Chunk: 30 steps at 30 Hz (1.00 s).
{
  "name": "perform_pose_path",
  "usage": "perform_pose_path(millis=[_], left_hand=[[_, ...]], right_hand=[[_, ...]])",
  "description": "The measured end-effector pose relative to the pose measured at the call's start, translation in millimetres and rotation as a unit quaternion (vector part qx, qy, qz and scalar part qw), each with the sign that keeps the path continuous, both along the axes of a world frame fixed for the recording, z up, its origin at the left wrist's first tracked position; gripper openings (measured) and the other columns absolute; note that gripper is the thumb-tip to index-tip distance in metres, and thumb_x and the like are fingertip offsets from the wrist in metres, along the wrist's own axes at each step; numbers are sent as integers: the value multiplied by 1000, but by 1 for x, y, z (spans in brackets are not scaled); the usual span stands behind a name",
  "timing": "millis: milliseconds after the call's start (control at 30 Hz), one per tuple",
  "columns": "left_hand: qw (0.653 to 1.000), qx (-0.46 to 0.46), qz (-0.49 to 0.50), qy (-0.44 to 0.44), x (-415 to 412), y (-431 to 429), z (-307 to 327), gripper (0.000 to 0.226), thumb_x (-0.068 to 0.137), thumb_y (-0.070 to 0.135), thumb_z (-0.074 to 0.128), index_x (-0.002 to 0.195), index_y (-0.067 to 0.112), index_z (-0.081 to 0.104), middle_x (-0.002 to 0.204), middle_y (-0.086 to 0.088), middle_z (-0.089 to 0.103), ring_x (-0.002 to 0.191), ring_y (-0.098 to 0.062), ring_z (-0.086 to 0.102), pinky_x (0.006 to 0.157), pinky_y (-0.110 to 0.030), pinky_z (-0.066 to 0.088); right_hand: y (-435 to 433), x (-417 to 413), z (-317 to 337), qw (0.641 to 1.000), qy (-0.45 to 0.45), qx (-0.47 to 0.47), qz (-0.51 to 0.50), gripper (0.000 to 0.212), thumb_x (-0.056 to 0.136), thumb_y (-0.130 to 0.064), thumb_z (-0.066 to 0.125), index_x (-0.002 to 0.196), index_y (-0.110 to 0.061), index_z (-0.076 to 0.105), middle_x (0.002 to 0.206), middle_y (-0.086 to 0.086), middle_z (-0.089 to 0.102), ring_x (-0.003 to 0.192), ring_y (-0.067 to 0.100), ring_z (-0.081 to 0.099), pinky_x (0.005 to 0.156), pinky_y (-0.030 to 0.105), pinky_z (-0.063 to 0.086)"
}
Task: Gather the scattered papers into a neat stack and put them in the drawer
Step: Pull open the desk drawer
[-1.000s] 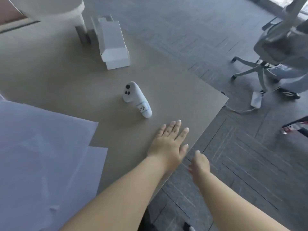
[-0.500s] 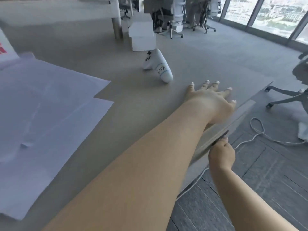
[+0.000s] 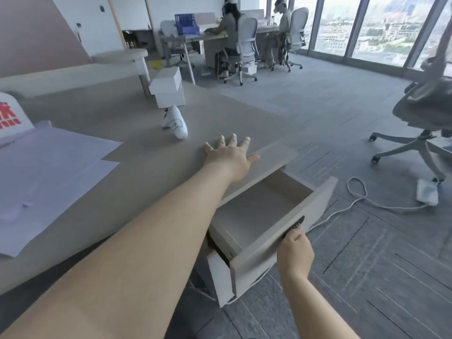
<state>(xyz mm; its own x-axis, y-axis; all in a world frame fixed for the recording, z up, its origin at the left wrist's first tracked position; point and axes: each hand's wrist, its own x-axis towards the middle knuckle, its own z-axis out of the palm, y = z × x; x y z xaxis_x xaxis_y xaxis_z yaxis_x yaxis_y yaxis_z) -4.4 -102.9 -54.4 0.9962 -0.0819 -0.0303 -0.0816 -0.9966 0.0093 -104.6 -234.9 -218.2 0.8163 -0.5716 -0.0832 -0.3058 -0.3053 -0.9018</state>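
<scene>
Several white papers [image 3: 44, 177] lie loosely overlapped on the left part of the beige desk [image 3: 127, 133]. Under the desk's right corner a beige drawer [image 3: 259, 214] stands pulled out and empty. My right hand [image 3: 294, 253] is shut on the drawer's dark handle [image 3: 294, 226] at its front panel. My left hand [image 3: 230, 157] lies flat on the desktop just above the drawer, fingers spread, holding nothing. The papers are well left of both hands.
A white controller [image 3: 176, 122] lies on the desk beyond my left hand, with a white box [image 3: 167, 90] behind it. A grey office chair [image 3: 425, 113] and a white cable [image 3: 354, 199] occupy the floor to the right. Two people sit at far desks.
My right hand has pulled the drawer from barely open to well out. My left hand stayed flat on the desk corner. The view has tilted upward.
</scene>
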Motion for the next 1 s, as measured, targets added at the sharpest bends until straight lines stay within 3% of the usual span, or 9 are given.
perform_pose_path(millis=[100,167,433,567,700,767,867,1000], left_hand=[[1000,7,5,2,-2,-2,1,63,96,57,17,153,32,5,164,-4,2,150,-32,2,115,-61,6],[1000,10,10,3,-2,-3,1,63,96,58,17,153,32,5,164,-3,2,150,-31,2,115,-61,7],[1000,16,18,5,-4,-4,2,64,95,59,17,152,33,6,164,-3,3,150,-31,3,115,-60,7],[1000,16,16,4,-5,-4,2,64,95,59,17,152,33,5,164,-3,3,150,-31,2,116,-60,6],[1000,4,16,10,-10,-1,6,64,95,58,17,153,33,4,164,-3,-2,150,-26,-5,117,-58,1],[1000,-2,12,5,-16,4,10,66,94,60,16,152,33,1,164,-4,-7,150,-24,-11,117,-56,-4],[998,-49,29,-29,-27,21,27,67,93,61,16,152,34,1,163,-4,-7,150,-23,-10,117,-54,-4],[990,-101,74,-72,-53,74,58,63,97,53,21,153,28,7,163,-9,-5,150,-26,-6,117,-51,-2]], right_hand=[[-16,-19,6,1000,17,0,2,56,103,-26,17,86,5,61,95,24,65,92,37,57,72,31,33],[-27,-29,8,1000,20,-15,7,56,103,-24,17,86,5,61,100,27,66,85,33,53,72,31,33],[-53,-58,4,999,27,-19,-7,55,102,-25,16,81,2,59,99,27,66,98,43,58,76,36,36],[-59,-68,2,999,31,-28,-7,53,102,-27,15,67,-6,49,91,27,65,91,41,57,72,36,35],[-74,-70,11,998,59,-6,-15,51,100,-24,23,81,2,62,96,24,65,90,37,55,73,36,34],[-84,-71,19,996,62,-3,-60,47,96,-24,29,76,2,62,91,24,66,85,36,55,72,38,37],[-85,-63,46,993,-8,-11,-115,36,96,-23,32,79,0,54,86,21,61,79,34,52,69,39,38],[-51,-43,122,983,-156,-37,-86,28,97,-23,36,87,-3,52,91,18,55,86,36,55,76,37,37]])
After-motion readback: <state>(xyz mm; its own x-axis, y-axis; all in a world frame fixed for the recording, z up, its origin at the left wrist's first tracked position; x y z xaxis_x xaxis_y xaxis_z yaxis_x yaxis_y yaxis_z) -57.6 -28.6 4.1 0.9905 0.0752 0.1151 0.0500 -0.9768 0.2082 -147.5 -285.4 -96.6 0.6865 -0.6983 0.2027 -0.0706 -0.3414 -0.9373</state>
